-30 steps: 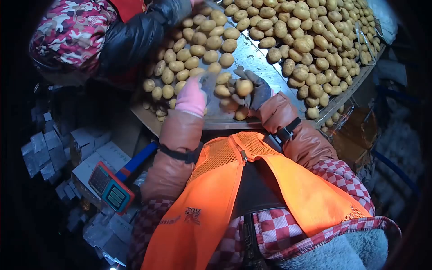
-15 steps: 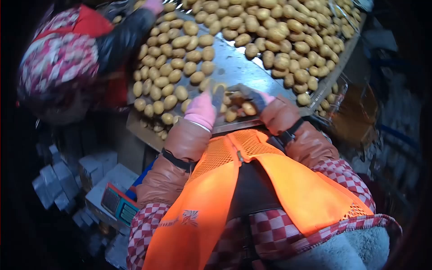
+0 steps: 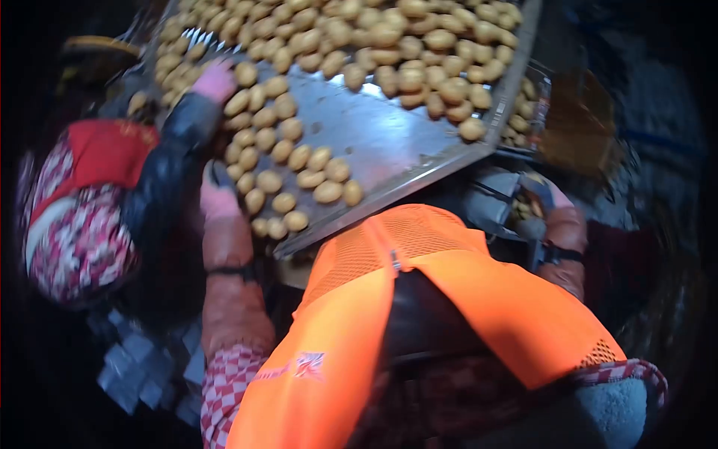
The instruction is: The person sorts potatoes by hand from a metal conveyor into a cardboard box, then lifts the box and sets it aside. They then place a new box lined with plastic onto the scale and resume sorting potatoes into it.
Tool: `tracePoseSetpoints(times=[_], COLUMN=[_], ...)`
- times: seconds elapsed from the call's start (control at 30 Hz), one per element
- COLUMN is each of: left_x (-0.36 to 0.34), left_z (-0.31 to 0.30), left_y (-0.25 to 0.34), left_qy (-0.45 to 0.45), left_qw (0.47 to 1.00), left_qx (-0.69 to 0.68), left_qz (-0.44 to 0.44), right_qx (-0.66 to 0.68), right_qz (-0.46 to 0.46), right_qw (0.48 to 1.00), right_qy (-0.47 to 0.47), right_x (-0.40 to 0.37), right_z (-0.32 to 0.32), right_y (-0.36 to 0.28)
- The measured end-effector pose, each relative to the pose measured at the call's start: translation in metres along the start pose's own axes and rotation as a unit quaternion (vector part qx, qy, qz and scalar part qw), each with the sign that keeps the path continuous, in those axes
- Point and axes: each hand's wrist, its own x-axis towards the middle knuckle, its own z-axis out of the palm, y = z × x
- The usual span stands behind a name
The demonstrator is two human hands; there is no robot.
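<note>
My left hand [image 3: 217, 193], in a pink glove with dark fingers, is beside the potatoes [image 3: 271, 181] at the left side of the metal table [image 3: 359, 135]. Blur hides how its fingers are set. Off to the right, below the table edge, my right hand [image 3: 551, 193] is at a grey container [image 3: 492, 196] with a few potatoes [image 3: 526, 208] in it. Its gloved fingers curve over those potatoes, but I cannot make out whether they grip any.
A big heap of potatoes [image 3: 404, 45] covers the far part of the table. At the left a co-worker's pink-gloved hand [image 3: 215, 81] touches potatoes. A brown cardboard box [image 3: 580, 120] and a crate of potatoes [image 3: 523, 112] stand at the right. White boxes [image 3: 138, 367] lie low at the left.
My hands have parted from the potatoes at the table's front edge. The left moved left, the right moved right and down to the grey container. The potatoes between them are gone from there.
</note>
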Motion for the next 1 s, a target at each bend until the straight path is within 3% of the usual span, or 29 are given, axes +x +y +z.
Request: tracePoseSetpoints(times=[0.03, 0.1, 0.13, 0.2, 0.23, 0.27, 0.3, 0.33, 0.4, 0.47, 0.5, 0.53, 0.6, 0.67, 0.7, 0.73, 0.77, 0.9, 1.0], left_x=[0.012, 0.033, 0.042, 0.047, 0.041, 0.028, 0.015, -0.013, -0.041, -0.071, -0.077, -0.094, -0.114, -0.137, -0.146, -0.157, -0.154, -0.131, -0.120], left_z=[-0.001, 0.012, 0.022, 0.039, 0.041, 0.047, 0.052, 0.057, 0.045, 0.016, 0.024, -0.009, 0.015, 0.039, 0.051, 0.023, 0.013, 0.052, 0.060], left_y=[-0.004, 0.002, 0.010, 0.015, 0.017, 0.004, -0.010, -0.024, -0.052, -0.057, -0.087, -0.061, -0.096, -0.094, -0.087, -0.041, -0.004, 0.032, 0.022], left_qy=[-0.002, -0.036, -0.060, -0.113, -0.131, -0.116, -0.096, 0.010, -0.052, -0.102, -0.089, -0.101, 0.014, 0.005, -0.002, -0.046, -0.132, -0.150, -0.134], left_qw=[0.997, 0.991, 0.989, 0.985, 0.983, 0.988, 0.991, 0.972, 0.963, 0.991, 0.973, 0.984, 0.958, 0.823, 0.918, 0.986, 0.991, 0.984, 0.988], left_qx=[0.065, 0.094, 0.080, 0.024, -0.004, -0.095, 0.069, 0.138, 0.141, -0.051, -0.197, -0.142, -0.285, -0.550, -0.397, -0.149, -0.030, 0.093, 0.074], left_qz=[-0.034, -0.087, -0.109, -0.130, -0.128, 0.027, 0.071, 0.188, 0.222, 0.073, 0.080, -0.043, -0.006, -0.142, -0.025, 0.057, 0.014, -0.011, -0.033], right_qx=[-0.169, -0.344, -0.352, -0.234, -0.193, -0.187, -0.228, -0.259, -0.340, -0.343, -0.358, -0.373, -0.440, -0.486, -0.506, -0.535, -0.541, -0.564, -0.505], right_qz=[0.015, 0.008, -0.003, -0.136, -0.194, -0.169, -0.143, -0.128, -0.212, -0.140, -0.133, -0.128, -0.179, -0.208, -0.172, -0.220, -0.228, -0.277, -0.172], right_qw=[0.984, 0.931, 0.925, 0.955, 0.960, 0.968, 0.963, 0.957, 0.908, 0.909, 0.900, 0.889, 0.840, 0.809, 0.809, 0.774, 0.761, 0.699, 0.767], right_qy=[0.050, 0.122, 0.142, 0.124, 0.064, 0.001, -0.005, -0.033, -0.120, -0.192, -0.213, -0.233, -0.261, -0.255, -0.242, -0.258, -0.278, -0.342, -0.357], right_x=[0.006, 0.018, 0.025, 0.043, 0.042, 0.051, 0.028, 0.039, 0.072, 0.068, 0.068, 0.071, 0.099, 0.129, 0.131, 0.111, 0.123, 0.123, 0.102], right_z=[-0.032, -0.039, -0.037, -0.016, 0.032, 0.067, 0.134, 0.160, 0.191, 0.231, 0.249, 0.262, 0.280, 0.302, 0.321, 0.343, 0.355, 0.385, 0.386], right_y=[0.008, 0.000, -0.007, -0.017, -0.037, -0.056, -0.085, -0.090, -0.088, -0.093, -0.089, -0.084, -0.067, -0.049, -0.047, -0.053, -0.045, -0.039, -0.042])
